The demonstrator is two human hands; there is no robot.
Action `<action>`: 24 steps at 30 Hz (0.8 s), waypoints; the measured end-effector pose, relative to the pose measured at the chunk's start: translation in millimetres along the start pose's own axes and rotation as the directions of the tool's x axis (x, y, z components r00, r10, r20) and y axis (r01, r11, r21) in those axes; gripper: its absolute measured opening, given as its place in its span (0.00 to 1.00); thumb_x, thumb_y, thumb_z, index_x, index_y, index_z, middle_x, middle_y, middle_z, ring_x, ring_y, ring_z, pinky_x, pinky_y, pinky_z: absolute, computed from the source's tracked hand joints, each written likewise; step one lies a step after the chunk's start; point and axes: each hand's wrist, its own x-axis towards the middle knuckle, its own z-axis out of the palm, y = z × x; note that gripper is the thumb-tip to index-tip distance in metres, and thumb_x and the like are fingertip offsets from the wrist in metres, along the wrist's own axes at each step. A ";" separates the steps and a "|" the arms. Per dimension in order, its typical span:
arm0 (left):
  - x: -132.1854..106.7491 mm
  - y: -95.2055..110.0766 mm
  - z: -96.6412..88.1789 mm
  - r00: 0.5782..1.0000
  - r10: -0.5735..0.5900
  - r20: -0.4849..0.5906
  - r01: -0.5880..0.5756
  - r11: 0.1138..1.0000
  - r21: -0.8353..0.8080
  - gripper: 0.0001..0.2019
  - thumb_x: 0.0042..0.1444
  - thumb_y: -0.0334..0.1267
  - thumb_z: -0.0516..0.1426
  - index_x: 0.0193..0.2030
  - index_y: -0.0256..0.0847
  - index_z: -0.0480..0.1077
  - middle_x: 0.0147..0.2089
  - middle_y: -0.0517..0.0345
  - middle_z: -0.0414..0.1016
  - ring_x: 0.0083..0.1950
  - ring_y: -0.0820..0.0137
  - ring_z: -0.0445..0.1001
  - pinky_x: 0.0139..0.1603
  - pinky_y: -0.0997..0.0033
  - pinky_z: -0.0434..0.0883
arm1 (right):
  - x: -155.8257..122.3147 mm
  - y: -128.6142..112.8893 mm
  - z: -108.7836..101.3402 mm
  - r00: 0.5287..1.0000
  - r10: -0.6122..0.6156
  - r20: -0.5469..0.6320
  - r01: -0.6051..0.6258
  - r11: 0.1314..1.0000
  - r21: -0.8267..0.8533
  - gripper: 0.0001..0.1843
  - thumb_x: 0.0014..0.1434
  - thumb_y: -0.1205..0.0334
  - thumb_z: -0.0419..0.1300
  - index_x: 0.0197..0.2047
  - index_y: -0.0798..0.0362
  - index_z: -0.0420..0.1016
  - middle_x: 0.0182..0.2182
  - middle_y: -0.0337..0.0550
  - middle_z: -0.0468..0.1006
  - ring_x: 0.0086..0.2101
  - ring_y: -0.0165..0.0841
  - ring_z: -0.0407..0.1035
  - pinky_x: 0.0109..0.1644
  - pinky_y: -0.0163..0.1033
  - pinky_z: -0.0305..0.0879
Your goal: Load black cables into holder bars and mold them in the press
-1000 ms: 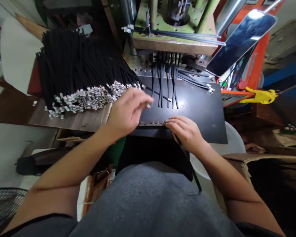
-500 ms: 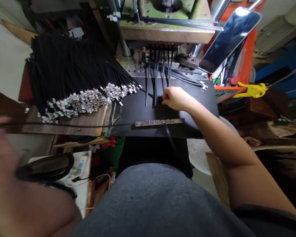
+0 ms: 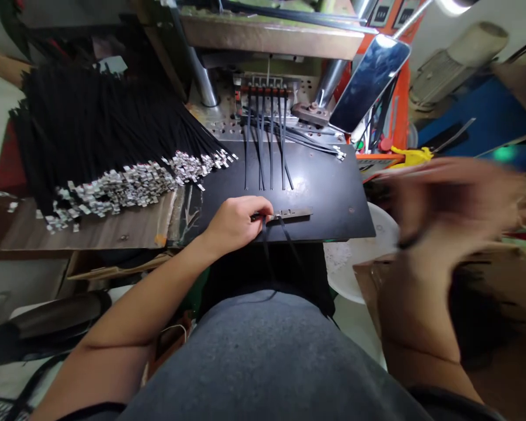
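My left hand [image 3: 239, 221] is closed in a pinch over the left part of a slotted metal strip [image 3: 296, 213], its fingertips on a thin black cable [image 3: 266, 242] that hangs toward my lap. Another black cable [image 3: 289, 234] trails from the strip just right of my fingers. The strip's left end is hidden under my hand. My right hand [image 3: 456, 199] is raised off to the right, away from the board, too smeared by motion to show its fingers. Several black cables [image 3: 272, 146] run from a metal fixture [image 3: 267, 82] in the press onto the black board [image 3: 333, 204].
A large pile of black cables with white connector ends [image 3: 127, 181] covers the left side. More connector ends [image 3: 339, 153] lie by the press's right post [image 3: 331, 82]. A phone [image 3: 370, 85] leans there, near yellow-handled pliers [image 3: 414, 155]. A white stool [image 3: 379, 234] stands below.
My left hand has come from the far left to the metal strip. My right hand has left the cables at the press and swung right. A second cable now hangs at the strip.
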 end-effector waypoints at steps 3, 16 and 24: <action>5.8 11.4 -1.5 0.989 -0.126 0.071 0.119 0.988 0.097 0.08 0.53 0.26 0.57 0.38 0.41 0.73 0.34 0.61 0.78 0.36 0.70 0.77 0.38 0.71 0.72 | -9.0 -14.0 64.4 0.879 -0.157 0.450 0.123 0.987 0.103 0.08 0.62 0.68 0.55 0.36 0.46 0.73 0.38 0.43 0.79 0.40 0.39 0.74 0.46 0.46 0.70; -30.5 -18.3 -82.0 0.997 -0.019 -0.068 0.062 0.699 0.712 0.15 0.62 0.28 0.55 0.54 0.43 0.73 0.63 0.49 0.68 0.62 0.51 0.64 0.60 0.45 0.64 | 14.2 -1.1 86.2 0.605 -0.240 0.759 0.308 0.950 0.055 0.10 0.58 0.74 0.54 0.34 0.51 0.74 0.32 0.42 0.77 0.32 0.34 0.72 0.34 0.37 0.66; -36.6 -31.0 -129.6 0.935 0.133 -0.329 0.100 0.791 0.603 0.10 0.66 0.32 0.55 0.49 0.43 0.76 0.49 0.57 0.79 0.49 0.68 0.76 0.54 0.67 0.72 | 96.8 -61.4 188.3 0.588 -0.229 0.776 0.372 0.928 -0.007 0.07 0.61 0.62 0.64 0.42 0.56 0.76 0.39 0.46 0.80 0.39 0.38 0.75 0.42 0.38 0.68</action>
